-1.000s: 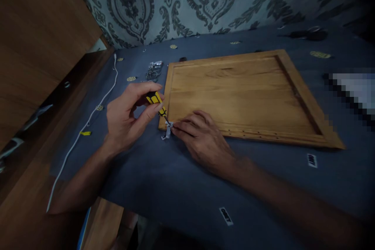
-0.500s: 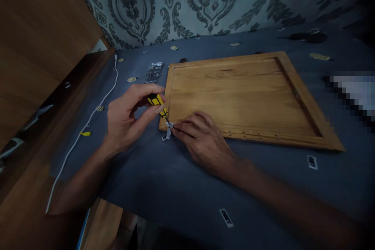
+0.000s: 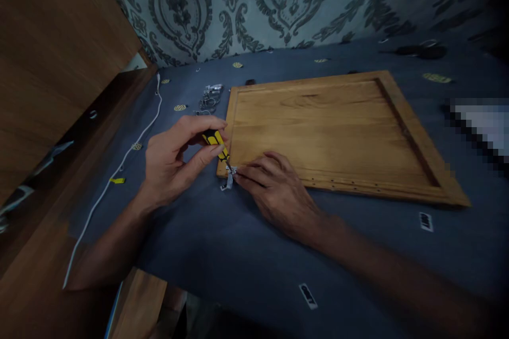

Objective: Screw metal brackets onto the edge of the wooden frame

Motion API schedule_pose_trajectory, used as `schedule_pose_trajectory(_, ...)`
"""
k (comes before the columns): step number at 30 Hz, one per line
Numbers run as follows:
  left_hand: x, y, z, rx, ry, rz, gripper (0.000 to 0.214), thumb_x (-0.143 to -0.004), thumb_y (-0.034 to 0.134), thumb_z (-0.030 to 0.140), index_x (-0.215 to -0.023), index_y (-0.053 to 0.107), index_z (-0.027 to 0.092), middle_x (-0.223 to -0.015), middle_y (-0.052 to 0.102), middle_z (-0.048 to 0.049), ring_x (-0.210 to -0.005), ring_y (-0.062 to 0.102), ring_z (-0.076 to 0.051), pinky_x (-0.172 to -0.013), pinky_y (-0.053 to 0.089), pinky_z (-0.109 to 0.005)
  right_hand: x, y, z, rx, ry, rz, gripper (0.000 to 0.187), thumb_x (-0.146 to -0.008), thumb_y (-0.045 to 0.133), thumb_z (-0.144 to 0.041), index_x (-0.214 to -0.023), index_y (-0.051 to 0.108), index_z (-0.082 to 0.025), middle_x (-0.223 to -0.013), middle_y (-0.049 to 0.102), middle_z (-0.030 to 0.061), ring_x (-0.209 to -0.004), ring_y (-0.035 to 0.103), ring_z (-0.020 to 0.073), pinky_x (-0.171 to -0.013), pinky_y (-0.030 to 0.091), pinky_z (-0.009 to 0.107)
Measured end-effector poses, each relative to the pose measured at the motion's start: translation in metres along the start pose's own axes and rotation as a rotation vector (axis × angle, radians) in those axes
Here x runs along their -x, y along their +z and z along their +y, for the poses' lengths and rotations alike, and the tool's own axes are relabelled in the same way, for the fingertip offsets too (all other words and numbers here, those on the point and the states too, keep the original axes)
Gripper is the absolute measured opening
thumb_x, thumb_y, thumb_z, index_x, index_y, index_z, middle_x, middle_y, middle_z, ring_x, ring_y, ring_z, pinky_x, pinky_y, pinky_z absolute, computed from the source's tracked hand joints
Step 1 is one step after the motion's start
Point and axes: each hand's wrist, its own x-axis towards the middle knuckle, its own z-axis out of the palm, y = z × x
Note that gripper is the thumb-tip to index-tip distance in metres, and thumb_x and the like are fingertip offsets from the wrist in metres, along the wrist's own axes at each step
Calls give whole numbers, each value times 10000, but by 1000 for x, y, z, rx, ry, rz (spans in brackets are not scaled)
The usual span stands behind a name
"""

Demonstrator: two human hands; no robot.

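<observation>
A short yellow-and-black screwdriver [image 3: 216, 141] is pinched between the thumb and fingers of my left hand [image 3: 169, 156]. Its tip points down into a metal hinge [image 3: 229, 178] at the near left corner of the wooden cabinet door [image 3: 318, 127]. The hinge's arm sticks out past the door's edge. My right hand [image 3: 280, 196] lies low over the door's near edge, its fingertips closed against the hinge's right side. Those fingertips partly hide the hinge, and any screw under the driver is too small to make out.
Loose metal hardware [image 3: 210, 96] lies beyond the door's far left corner. A white cable [image 3: 131, 153] runs along the left, beside a wooden cabinet [image 3: 59, 21]. A dark-handled tool [image 3: 425, 50] rests at the back right. Blue patterned cloth [image 3: 254, 270] lies underneath.
The whole view has shifted very slightly. Both hands keep their places at the hinge, and the screwdriver stays seated at nearly the same angle.
</observation>
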Motion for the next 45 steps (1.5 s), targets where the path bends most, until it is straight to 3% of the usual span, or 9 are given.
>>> schedule_pose_trajectory(13,1,1,-3,-9,47,-1,350,-930,720,142,-1250,669,273,-1054,746,-4,-909,747,-149,-820,648,-254,0,1,1,20,-6,26,288,-974,542,-73,-1104,764,-203,-1108,777,54,-1021,596,234,-1053,406,466)
schedule_pose_trajectory(18,0,1,-1,-31,13,-1,266,-960,693,186,-1216,676,254,-1048,748,-18,-907,749,-156,-820,649,-273,0,1,0,22,-12,25,291,-968,542,-67,-1103,767,-193,-1100,779,61,-1026,591,236,-1044,409,466)
schedule_pose_trajectory(29,-3,2,4,-189,49,7,209,-919,760,223,-1108,671,221,-968,733,29,-783,701,-78,-766,598,-170,0,0,0,30,-9,30,306,-954,540,-54,-1099,770,-193,-1089,780,61,-1003,597,235,-1042,423,474)
schedule_pose_trajectory(45,-5,2,5,-210,57,4,164,-933,742,231,-1075,661,214,-938,719,22,-763,684,-82,-744,584,-178,0,1,0,23,0,20,285,-966,550,-72,-1101,766,-201,-1104,777,49,-1025,594,232,-1045,422,471)
